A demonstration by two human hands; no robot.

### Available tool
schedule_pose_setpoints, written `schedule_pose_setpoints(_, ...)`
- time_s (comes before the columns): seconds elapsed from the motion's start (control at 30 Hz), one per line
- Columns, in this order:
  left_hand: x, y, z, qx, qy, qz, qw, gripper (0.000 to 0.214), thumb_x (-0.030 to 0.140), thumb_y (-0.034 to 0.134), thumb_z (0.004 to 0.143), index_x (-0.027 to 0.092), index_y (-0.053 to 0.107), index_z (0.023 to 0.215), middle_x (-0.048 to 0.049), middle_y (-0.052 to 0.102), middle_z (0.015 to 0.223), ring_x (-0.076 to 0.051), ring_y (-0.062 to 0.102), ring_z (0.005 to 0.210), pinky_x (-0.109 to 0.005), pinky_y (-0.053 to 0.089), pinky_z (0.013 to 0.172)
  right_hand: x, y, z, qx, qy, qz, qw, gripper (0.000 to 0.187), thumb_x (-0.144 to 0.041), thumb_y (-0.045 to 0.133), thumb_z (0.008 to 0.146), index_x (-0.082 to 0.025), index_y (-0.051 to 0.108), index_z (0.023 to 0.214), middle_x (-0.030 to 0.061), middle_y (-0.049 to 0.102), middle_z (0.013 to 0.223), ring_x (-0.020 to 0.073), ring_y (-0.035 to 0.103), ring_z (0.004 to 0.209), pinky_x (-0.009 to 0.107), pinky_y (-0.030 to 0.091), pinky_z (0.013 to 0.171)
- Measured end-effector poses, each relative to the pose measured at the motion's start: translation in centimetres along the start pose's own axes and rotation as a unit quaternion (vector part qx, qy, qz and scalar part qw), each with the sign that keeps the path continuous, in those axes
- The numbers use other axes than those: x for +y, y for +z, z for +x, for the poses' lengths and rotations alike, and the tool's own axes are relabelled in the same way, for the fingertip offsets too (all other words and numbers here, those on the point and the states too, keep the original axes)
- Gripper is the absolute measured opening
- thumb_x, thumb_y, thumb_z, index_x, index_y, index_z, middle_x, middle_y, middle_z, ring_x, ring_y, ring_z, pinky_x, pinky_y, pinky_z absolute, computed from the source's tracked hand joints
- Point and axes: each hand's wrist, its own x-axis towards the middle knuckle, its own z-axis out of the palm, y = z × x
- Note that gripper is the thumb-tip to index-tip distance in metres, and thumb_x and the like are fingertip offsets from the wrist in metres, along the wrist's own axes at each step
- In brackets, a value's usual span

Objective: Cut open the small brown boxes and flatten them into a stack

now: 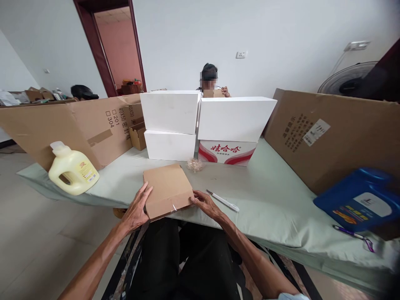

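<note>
A flat brown cardboard box (167,183) lies at the near edge of the cloth-covered table, a shiny strip showing on its front side. Along the box's left side, my left hand (137,208) holds on with the thumb and fingers pressed to the edge. My right hand (206,203) grips the front right corner; some of its fingertips are hidden beneath. Just right of that hand lies a white utility knife (225,202), its blade pointing away to the left. Behind the box sits a small crumpled clear clump (195,165), perhaps tape or plastic.
White boxes (170,112) and a red-and-white printed carton (227,153) are stacked at the back. Large cardboard panels (337,137) flank the table (268,183). A yellow jug (73,168) stands left; a blue jug (359,200) and purple pen (353,234) are right. A person (225,91) sits opposite.
</note>
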Motion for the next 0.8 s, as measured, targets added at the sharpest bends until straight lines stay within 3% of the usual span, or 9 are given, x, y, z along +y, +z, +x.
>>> schedule_pose_setpoints(0.1,0.9,-0.7,1.3,0.04,-0.014,-0.027,0.999,0.069,0.039,0.072,0.094,0.021,0.051,0.157,-0.0228,0.046,0.169,-0.04,0.048,0.158,-0.058,0.046,0.127,-1.9,-0.1,-1.0,0.001,-0.01,0.002,1.0,0.08,-0.084,0.061,0.093,-0.021,0.074,0.139,0.0139,0.077,0.133,0.0373,0.07,0.122,0.052,0.056,0.107)
schedule_pose_setpoints(0.23,3.6,-4.0,3.7,0.049,-0.045,-0.062,0.996,0.053,0.045,0.069,0.092,0.021,0.065,0.139,-0.0171,0.067,0.15,-0.035,0.062,0.142,-0.05,0.051,0.12,-5.5,-1.7,-2.8,0.031,-0.025,-0.005,0.999,0.074,-0.081,0.06,0.096,-0.023,0.073,0.141,0.0128,0.075,0.133,0.0365,0.067,0.124,0.051,0.056,0.106)
schedule_pose_setpoints(0.33,6.6,-6.7,5.2,0.039,-0.107,-0.086,0.99,0.042,0.051,0.065,0.095,0.025,0.071,0.127,-0.0078,0.079,0.124,-0.029,0.073,0.113,-0.038,0.059,0.098,-8.4,-3.2,-3.8,0.049,-0.06,-0.024,0.997,0.071,-0.079,0.06,0.097,-0.026,0.071,0.144,0.0111,0.073,0.128,0.0333,0.067,0.119,0.046,0.057,0.101)
schedule_pose_setpoints(0.4,8.2,-7.6,5.9,0.034,-0.148,-0.111,0.982,0.04,0.059,0.06,0.098,0.024,0.074,0.113,-0.0036,0.079,0.103,-0.024,0.072,0.091,-0.032,0.057,0.08,-9.8,-3.7,-4.2,0.053,-0.083,-0.035,0.995,0.068,-0.077,0.059,0.099,-0.028,0.071,0.145,0.0097,0.071,0.125,0.0301,0.066,0.113,0.043,0.058,0.097)
schedule_pose_setpoints(0.5,9.2,-7.4,6.3,0.028,-0.171,-0.19,0.966,0.05,0.067,0.057,0.1,0.021,0.074,0.106,-0.0037,0.077,0.094,-0.023,0.07,0.085,-0.03,0.053,0.073,-10.4,-3.7,-4.4,0.07,-0.082,-0.055,0.993,0.065,-0.076,0.059,0.1,-0.026,0.072,0.141,0.0088,0.069,0.12,0.0268,0.065,0.105,0.041,0.057,0.094)
schedule_pose_setpoints(0.67,8.4,-5.4,5.8,0.076,-0.169,-0.238,0.954,0.056,0.068,0.068,0.093,0.021,0.075,0.122,-0.0085,0.08,0.119,-0.026,0.074,0.101,-0.033,0.057,0.083,-8.9,-2.8,-4.2,0.096,-0.032,-0.074,0.992,0.066,-0.077,0.057,0.1,-0.025,0.074,0.137,0.0086,0.07,0.116,0.0273,0.066,0.103,0.041,0.059,0.091)
schedule_pose_setpoints(0.8,8.0,-5.4,6.0,0.096,-0.096,-0.225,0.965,0.038,0.054,0.07,0.096,0.021,0.082,0.109,-0.0097,0.083,0.116,-0.027,0.076,0.11,-0.036,0.059,0.094,-8.9,-3.0,-3.9,0.134,-0.083,-0.1,0.983,0.074,-0.073,0.066,0.099,-0.031,0.055,0.159,0.0119,0.059,0.151,0.033,0.061,0.135,0.047,0.057,0.11)
